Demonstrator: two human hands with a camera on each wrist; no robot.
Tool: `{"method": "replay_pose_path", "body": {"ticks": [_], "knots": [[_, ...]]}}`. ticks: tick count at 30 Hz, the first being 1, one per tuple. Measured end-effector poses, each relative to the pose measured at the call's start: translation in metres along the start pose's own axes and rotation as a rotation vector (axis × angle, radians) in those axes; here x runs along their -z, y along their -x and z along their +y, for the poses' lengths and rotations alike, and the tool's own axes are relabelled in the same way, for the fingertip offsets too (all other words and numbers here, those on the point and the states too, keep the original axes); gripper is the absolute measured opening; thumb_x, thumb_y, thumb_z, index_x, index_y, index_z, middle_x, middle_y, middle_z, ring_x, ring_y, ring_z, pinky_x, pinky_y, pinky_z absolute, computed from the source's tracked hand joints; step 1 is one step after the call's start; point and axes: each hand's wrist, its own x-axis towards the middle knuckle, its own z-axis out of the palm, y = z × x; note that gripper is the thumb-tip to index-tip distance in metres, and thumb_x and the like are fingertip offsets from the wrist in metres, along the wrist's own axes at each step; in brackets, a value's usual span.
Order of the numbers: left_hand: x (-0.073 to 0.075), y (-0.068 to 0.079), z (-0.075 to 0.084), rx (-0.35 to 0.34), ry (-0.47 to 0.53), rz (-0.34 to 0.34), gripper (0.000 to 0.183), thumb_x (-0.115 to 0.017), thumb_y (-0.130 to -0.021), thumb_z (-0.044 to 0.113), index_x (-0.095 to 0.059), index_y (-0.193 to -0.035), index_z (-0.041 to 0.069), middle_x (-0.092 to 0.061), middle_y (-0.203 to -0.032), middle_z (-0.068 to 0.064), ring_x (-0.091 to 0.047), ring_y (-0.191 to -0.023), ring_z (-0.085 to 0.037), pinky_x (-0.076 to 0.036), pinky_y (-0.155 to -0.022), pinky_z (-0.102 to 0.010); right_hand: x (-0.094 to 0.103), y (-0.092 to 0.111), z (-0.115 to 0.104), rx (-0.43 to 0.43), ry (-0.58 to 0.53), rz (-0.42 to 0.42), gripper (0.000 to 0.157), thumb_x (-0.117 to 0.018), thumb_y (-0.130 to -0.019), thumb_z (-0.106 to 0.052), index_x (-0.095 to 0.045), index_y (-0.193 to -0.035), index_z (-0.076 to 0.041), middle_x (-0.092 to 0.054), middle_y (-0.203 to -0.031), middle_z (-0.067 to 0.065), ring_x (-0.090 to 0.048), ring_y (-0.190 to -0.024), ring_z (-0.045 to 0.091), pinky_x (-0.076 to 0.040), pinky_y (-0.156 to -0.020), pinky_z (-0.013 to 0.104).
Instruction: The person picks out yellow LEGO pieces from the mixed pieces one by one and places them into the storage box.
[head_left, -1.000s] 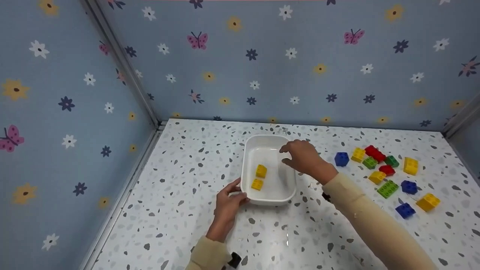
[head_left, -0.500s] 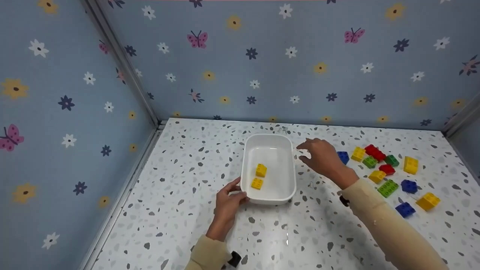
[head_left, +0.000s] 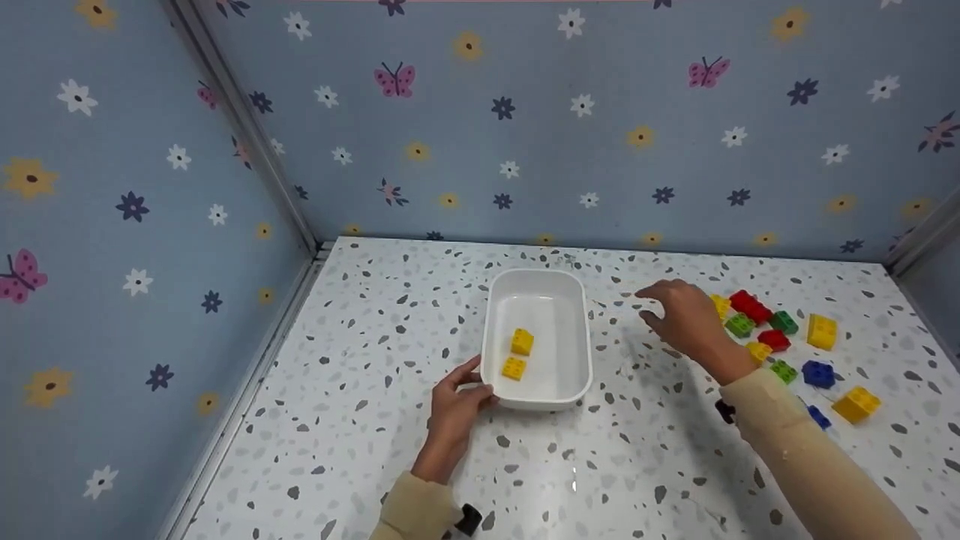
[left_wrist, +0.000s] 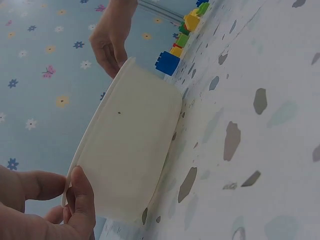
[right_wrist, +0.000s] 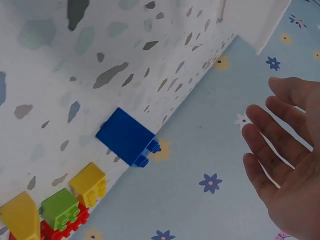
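My left hand grips the near left corner of a white plastic tub, thumb and fingers pinching its rim in the left wrist view. Inside the tub lie two yellow toy bricks, a sloped one and a square one. To the right of the tub, my right hand hovers over the table with relaxed, spread fingers and nothing in them. Closest to it is a blue brick, apart from the fingers in the right wrist view and hidden behind the hand in the head view.
On the right lie several loose bricks, among them a red brick, a dark green brick, a blue brick and a large yellow brick. A patterned wall borders the speckled table behind.
My right hand has moved rightward from above the tub to the area beside the loose bricks, covering the blue one. My left hand and the tub stay in place.
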Motion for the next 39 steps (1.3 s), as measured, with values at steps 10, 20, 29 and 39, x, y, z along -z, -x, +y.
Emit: {"method": "replay_pose_path", "body": {"ticks": [10, 20, 29, 39], "knots": [[0.001, 0.002, 0.000, -0.022, -0.005, -0.018, 0.060, -0.067, -0.092, -0.008, -0.056, -0.150, -0.002, -0.058, -0.121, -0.022, -0.069, -0.085, -0.018, -0.064, -0.083, -0.030, 0.005, 0.016, 0.025, -0.054, 0.051, 0.031, 0.030, -0.081, -0.088, 0.000, -0.077, -0.118, 0.003, -0.073, -0.121, 0.028, -0.068, -0.108, 0.049, -0.059, -0.093, 0.063], [0.002, -0.001, -0.002, -0.011, -0.016, -0.011, 0.059, -0.067, -0.092, -0.008, -0.058, -0.149, -0.001, -0.058, -0.121, -0.021, -0.070, -0.085, -0.018, -0.063, -0.082, -0.028, 0.016, 0.025, 0.049, -0.147, 0.061, -0.012, 0.038, -0.079, -0.090, 0.000, -0.073, -0.128, 0.005, -0.068, -0.131, 0.031, -0.062, -0.119, 0.053, -0.055, -0.097, 0.067], [0.002, -0.001, -0.002, -0.007, -0.031, -0.001, 0.058, -0.066, -0.092, -0.007, -0.058, -0.149, 0.000, -0.058, -0.122, -0.020, -0.067, -0.085, -0.017, -0.063, -0.081, -0.027, 0.020, 0.028, 0.069, -0.208, 0.076, -0.011, 0.043, -0.077, -0.090, 0.005, -0.067, -0.132, 0.009, -0.064, -0.133, 0.035, -0.058, -0.121, 0.055, -0.047, -0.105, 0.071], [0.001, 0.001, 0.000, -0.002, -0.014, -0.010, 0.060, -0.066, -0.093, -0.009, -0.055, -0.151, -0.001, -0.057, -0.124, -0.023, -0.068, -0.083, -0.016, -0.064, -0.082, -0.029, 0.015, 0.031, 0.088, -0.260, 0.065, -0.073, 0.048, -0.076, -0.092, 0.002, -0.061, -0.137, 0.012, -0.060, -0.135, 0.037, -0.054, -0.120, 0.055, -0.046, -0.105, 0.072]]}}
